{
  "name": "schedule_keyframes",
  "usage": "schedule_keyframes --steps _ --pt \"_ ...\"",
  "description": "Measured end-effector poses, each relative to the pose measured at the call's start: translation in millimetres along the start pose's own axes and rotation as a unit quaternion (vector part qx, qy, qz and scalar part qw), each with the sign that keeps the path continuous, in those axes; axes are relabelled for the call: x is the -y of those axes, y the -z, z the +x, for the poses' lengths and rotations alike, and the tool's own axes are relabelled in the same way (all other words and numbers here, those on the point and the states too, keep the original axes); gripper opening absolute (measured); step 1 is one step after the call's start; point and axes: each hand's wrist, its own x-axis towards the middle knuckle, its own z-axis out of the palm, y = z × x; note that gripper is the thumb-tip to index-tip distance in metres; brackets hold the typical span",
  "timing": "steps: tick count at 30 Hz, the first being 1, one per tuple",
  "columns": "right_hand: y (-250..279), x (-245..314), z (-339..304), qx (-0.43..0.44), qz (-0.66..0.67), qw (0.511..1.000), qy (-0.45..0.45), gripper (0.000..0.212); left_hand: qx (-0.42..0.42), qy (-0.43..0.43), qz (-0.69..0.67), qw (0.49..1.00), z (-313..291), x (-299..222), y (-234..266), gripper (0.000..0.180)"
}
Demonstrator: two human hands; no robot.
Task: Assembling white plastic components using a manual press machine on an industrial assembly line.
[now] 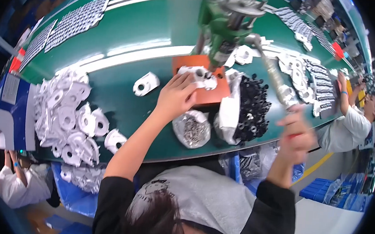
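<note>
At the green workbench [124, 86], the left hand [176, 96], fingers together, holds a white plastic bracket [202, 80] on the orange base plate [211, 97] under the green press [225, 30], inward of the workbench's near edge, while the blurred right hand [296, 135] curls at the lever's [274, 74] lower end, its grip impossible to tell.
</note>
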Motion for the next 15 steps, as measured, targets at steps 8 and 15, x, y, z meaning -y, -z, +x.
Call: schedule_keyframes --steps 8,15 --pt "2.3 0.0 43.5 -0.022 -0.009 0.995 0.1 0.036 0.071 0.105 -0.021 0.992 10.5 -8.3 3.1 0.043" --pt "-10.6 -155.3 233.3 -0.14 0.312 0.924 -0.173 0.034 0.131 0.074 0.007 0.989 51.1 5.8 0.8 0.052"
